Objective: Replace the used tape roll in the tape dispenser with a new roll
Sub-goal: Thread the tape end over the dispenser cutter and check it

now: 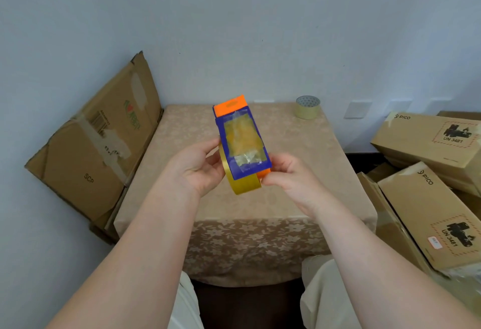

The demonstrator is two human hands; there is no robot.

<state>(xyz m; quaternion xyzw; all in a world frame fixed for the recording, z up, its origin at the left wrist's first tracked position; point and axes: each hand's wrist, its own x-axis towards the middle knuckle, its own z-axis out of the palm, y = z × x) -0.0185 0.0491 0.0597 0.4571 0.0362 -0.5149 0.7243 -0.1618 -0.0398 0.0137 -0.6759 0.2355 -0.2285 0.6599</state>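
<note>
1. Tape dispenser [240, 141]: raised above table [299, 185], gripped by left hand [200, 170] and right hand [289, 175], likely for roll access.
2. Yellow roll [243, 185]: mounted underneath.
3. Spare roll [308, 107]: far right.

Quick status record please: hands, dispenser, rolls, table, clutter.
left hand: grips dispenser's left side, beside yellow roll
right hand: pinches dispenser's near orange end
dispenser: blue and orange, held above table, tape scraps stuck on its face
yellow roll: in dispenser, sticking out below
spare roll: at table's far right, flat
table: beige floral cloth
boxes: stacked right; flattened cardboard left
</note>
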